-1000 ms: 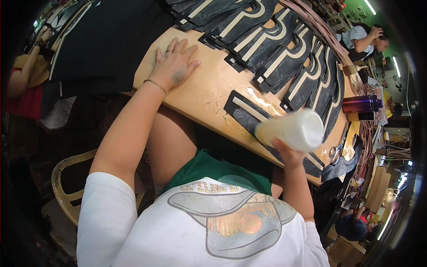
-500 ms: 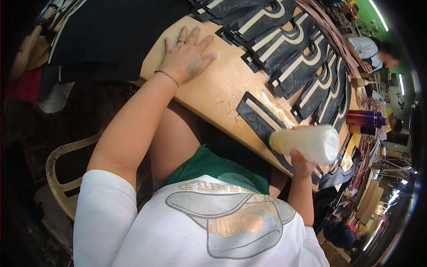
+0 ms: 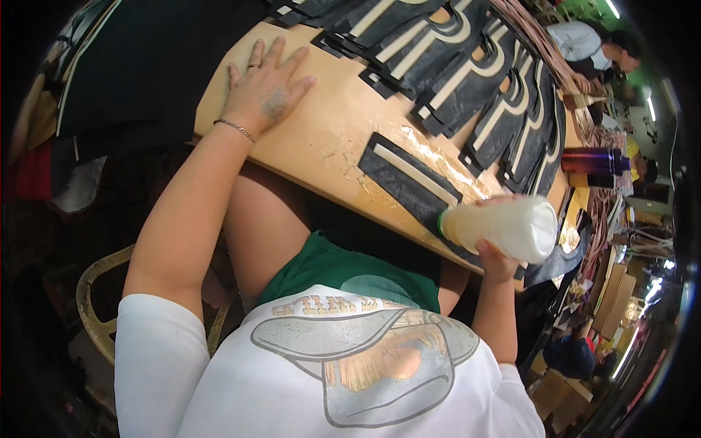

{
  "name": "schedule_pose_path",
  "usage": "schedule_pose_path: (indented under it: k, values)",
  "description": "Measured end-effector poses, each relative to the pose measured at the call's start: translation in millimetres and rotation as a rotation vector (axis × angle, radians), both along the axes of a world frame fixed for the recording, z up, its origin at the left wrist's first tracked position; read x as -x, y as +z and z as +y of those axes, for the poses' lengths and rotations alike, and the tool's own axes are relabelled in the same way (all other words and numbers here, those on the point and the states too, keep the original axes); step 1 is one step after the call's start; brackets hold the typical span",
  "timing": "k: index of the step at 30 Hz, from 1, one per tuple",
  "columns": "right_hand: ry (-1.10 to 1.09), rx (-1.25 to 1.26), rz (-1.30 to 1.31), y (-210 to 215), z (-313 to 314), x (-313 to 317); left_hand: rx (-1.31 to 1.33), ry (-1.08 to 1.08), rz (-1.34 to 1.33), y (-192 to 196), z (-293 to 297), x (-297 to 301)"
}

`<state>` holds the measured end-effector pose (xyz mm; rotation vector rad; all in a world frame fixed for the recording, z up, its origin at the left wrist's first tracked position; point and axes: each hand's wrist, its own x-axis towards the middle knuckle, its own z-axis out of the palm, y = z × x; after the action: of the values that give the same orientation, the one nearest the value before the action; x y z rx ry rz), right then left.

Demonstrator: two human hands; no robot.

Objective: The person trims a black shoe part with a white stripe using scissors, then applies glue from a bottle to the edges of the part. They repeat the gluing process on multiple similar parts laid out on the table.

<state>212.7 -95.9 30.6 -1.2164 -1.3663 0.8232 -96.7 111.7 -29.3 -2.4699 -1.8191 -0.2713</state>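
Observation:
My left hand [image 3: 264, 89] lies flat on the tan tabletop [image 3: 332, 109], fingers spread and holding nothing. In my right hand [image 3: 498, 255] is a translucent white plastic bottle [image 3: 504, 228] with pale contents. It is tilted well over, its green-rimmed mouth end pointing left and down. That end is over a flat black piece [image 3: 401, 175] with a cream strip along it, near the table's front edge. Whether the mouth touches the piece I cannot tell. The bottle and hand hide the piece's right end.
Several overlapping black pieces with curved cream strips [image 3: 438, 47] cover the table's far side. A large black sheet [image 3: 161, 66] lies at the left. A purple tumbler [image 3: 593, 160] and a brush [image 3: 584, 100] are at the right. Another person [image 3: 584, 47] sits beyond; a chair [image 3: 98, 314] stands at my left.
The whole view has shifted, so the table and pieces appear farther left. The bottle has moved rightward along the black piece. My left hand stays flat on the table.

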Motion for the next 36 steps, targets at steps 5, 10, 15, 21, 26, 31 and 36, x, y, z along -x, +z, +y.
schedule_pose_path:
  k: [5,10,15,21,26,31,36]
  values:
    - [-0.21,0.039,0.09,-16,48,2,0.052,-0.036,-0.002,3,3,-4]
    - [-0.078,-0.083,0.119,-7,1,6,0.063,-0.01,0.005,5,1,-2]
    - [-0.23,-0.089,0.071,-19,-3,-26,0.049,-0.033,0.015,1,1,-4]
    - [-0.299,-0.071,0.036,-21,-1,-33,0.074,-0.022,0.028,8,2,-4]
    - [-0.343,-0.013,0.133,-8,-54,-47,0.056,-0.022,0.032,4,5,-6]
    - [-0.274,-0.097,-0.346,-20,-43,-19,0.065,-0.067,0.031,2,7,-5]
    - [-0.462,0.0,0.075,0,-89,-65,0.077,-0.05,0.028,-3,8,0]
